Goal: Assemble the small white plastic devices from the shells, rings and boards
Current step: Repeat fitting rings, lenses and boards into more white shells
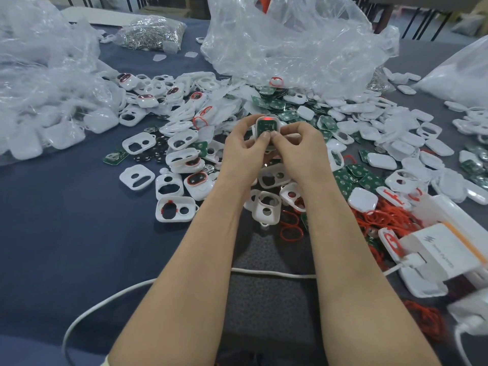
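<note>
Both hands hold one small white shell [266,126] above the middle of the table, with a green board seated in it and a red glow at its top edge. My left hand [244,149] grips its left side and my right hand [301,149] grips its right side; both thumbs press on the board's lower part. Around them lie white shells [137,177], green boards [369,180] and red rings [290,232] in loose heaps.
Clear plastic bags [295,40] of parts stand at the back and left [39,101]. A bag of metal pieces [150,33] lies far back. A white box [443,249] with a white cable [274,273] sits at the right. The table has a dark blue cloth [66,233].
</note>
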